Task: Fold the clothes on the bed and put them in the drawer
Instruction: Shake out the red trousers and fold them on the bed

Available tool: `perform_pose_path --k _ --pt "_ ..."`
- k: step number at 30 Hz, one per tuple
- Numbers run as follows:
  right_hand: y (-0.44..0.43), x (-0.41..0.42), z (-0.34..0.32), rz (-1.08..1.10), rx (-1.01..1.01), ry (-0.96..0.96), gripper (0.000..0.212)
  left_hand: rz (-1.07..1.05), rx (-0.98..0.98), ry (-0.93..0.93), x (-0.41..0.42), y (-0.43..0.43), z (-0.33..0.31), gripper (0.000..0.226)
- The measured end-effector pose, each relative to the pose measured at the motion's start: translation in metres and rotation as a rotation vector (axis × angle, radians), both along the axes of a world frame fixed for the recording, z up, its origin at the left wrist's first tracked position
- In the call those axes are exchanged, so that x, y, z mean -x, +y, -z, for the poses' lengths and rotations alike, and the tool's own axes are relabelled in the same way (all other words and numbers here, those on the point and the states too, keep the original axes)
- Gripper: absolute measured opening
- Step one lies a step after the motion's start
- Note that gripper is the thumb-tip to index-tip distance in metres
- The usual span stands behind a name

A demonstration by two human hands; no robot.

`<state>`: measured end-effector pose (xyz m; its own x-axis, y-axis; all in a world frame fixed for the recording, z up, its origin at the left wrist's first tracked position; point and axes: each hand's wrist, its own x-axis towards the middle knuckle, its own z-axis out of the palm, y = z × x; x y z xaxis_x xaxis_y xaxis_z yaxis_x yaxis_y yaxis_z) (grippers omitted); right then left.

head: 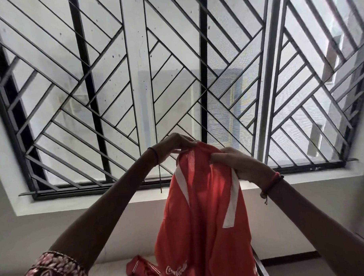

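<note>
Patterned sleeve [51, 270] on the left forearm sits closest to the lens, and from there both arms reach up and forward toward the barred window [113, 78]. Between them hangs the red garment [200, 215], lifted high, most likely so that its own weight pulls the cloth straight before any fold is made.

The left grip [173, 146] pinches the top edge, fingertips and thumb pressed together on the cloth. The right grip [231, 158], just beside it, has its fingers curled round a bunch of that same edge. Because the two hold so near each other, the garment hangs narrow and gathered. One white stripe [183, 185] runs down the left side and another [233, 202] down the right. A white logo [176, 269] shows low on the front.

This looks like the stage of matching seams or shoulders at the top. The fold proper is not yet done, and no drawer is in view.

Lower down, a red bunch of cloth [140, 269] lies on a pale surface [107, 272], probably the bed. Whether it is the tail of the held garment or a separate piece cannot be told. A red bracelet [271, 183] circles the right wrist and a dark thread [155, 157] the left.
</note>
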<state>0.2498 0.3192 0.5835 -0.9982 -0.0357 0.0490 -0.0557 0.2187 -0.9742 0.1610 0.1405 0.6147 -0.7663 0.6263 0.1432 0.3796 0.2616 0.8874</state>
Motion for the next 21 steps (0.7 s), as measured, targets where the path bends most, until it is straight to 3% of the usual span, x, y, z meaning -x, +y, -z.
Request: perform_pose_path --k 4,7,9,12,15,18,21 --pt "0.002 -0.006 0.001 -0.16 0.001 -0.058 0.01 0.015 0.0 0.024 -0.002 -0.001 0.008 0.014" --pt "0.002 -0.005 0.002 -0.111 -0.01 -0.017 0.004 0.002 -0.022 0.005 -0.006 0.002 0.013 0.009" --pt "0.003 -0.002 0.005 -0.068 0.051 -0.004 0.015 -0.026 -0.047 0.0 -0.009 0.005 0.018 0.01" --pt "0.006 0.0 0.009 -0.036 0.107 -0.002 0.01 -0.241 -0.213 0.159 -0.01 0.01 0.035 0.023" --pt "0.009 0.0 0.011 -0.013 0.155 -0.028 0.006 -0.446 -0.348 0.348 -0.013 0.009 0.054 0.007" --pt "0.01 -0.001 0.012 -0.024 0.217 -0.058 0.007 -0.256 -0.286 0.195 -0.021 0.01 0.078 0.021" --pt "0.009 0.001 0.014 -0.034 0.226 -0.059 0.011 -0.196 -0.196 0.116 -0.028 0.014 0.097 0.027"
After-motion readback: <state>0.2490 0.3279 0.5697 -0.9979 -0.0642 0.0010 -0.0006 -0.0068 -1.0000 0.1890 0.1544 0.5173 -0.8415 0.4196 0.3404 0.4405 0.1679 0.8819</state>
